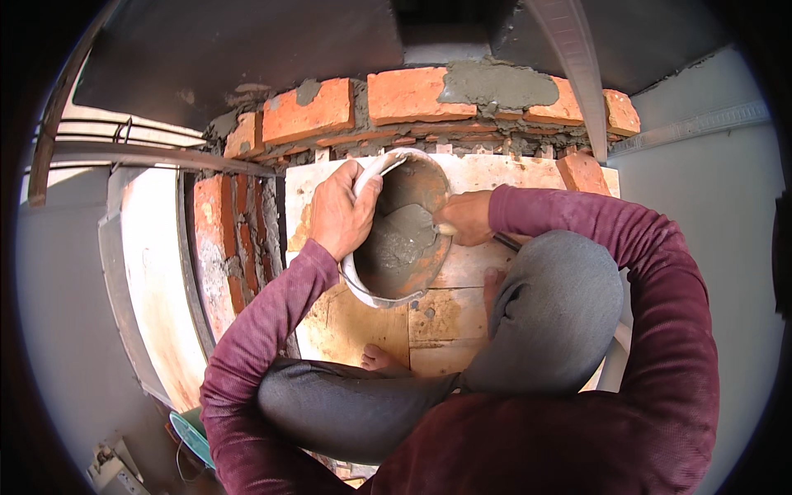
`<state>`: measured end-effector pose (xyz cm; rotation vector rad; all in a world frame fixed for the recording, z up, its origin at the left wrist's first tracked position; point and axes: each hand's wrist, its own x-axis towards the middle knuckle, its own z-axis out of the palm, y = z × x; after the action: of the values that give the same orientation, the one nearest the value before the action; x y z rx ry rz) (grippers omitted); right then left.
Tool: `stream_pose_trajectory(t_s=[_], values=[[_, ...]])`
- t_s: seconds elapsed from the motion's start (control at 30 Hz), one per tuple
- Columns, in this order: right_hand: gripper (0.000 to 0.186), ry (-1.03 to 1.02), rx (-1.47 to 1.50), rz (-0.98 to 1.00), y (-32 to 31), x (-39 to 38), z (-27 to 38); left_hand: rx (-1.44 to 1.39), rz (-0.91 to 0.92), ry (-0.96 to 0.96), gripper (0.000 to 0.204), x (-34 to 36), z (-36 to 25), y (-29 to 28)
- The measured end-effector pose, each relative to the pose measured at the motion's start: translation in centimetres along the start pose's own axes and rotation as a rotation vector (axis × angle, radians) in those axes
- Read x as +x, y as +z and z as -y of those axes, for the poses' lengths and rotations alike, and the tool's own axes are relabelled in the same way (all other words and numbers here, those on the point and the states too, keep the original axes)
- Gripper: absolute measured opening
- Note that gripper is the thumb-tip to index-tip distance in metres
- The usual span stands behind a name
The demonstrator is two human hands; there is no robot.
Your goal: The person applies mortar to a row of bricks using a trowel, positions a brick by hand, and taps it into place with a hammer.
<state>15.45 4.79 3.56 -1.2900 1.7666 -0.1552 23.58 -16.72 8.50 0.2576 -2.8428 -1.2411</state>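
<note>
A white bucket (363, 282) with grey mortar (400, 252) in it is tilted between my hands on the boards. My left hand (345, 202) grips its rim at the left. At the right of the bucket, my right hand (469, 217) is closed on the pale handle of a trowel (445, 229), whose blade is inside, in or coated with mortar.
A course of orange bricks (417, 91) with wet mortar spans the back, a short brick wall (216, 231) stands left, and a loose brick (582, 173) lies at back right. Metal strips (569, 58) cross above. My knees and bare feet are on the wooden boards (346, 326).
</note>
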Motion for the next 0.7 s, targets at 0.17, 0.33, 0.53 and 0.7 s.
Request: stream_pose_trajectory(t_s=[0.17, 0.33, 0.53, 0.7], values=[[0.052, 0.003, 0.365, 0.065, 0.1, -0.6, 0.6, -0.056, -0.011, -0.026, 0.03, -0.3, 1.3, -0.4], [0.055, 0.028, 0.598, 0.14, 2.4, 0.5, -0.8, -0.17, -0.061, -0.075, 0.034, -1.1, 3.9, -1.6], [0.054, -0.034, 0.743, 0.148, 0.4, -0.8, 0.5, -0.293, -0.105, -0.188, 0.033, -1.9, 7.7, -4.0], [0.05, -0.102, 0.805, 0.071, -2.1, -1.7, 0.4, -0.607, -0.206, -0.264, 0.031, -3.2, 12.4, -5.4]])
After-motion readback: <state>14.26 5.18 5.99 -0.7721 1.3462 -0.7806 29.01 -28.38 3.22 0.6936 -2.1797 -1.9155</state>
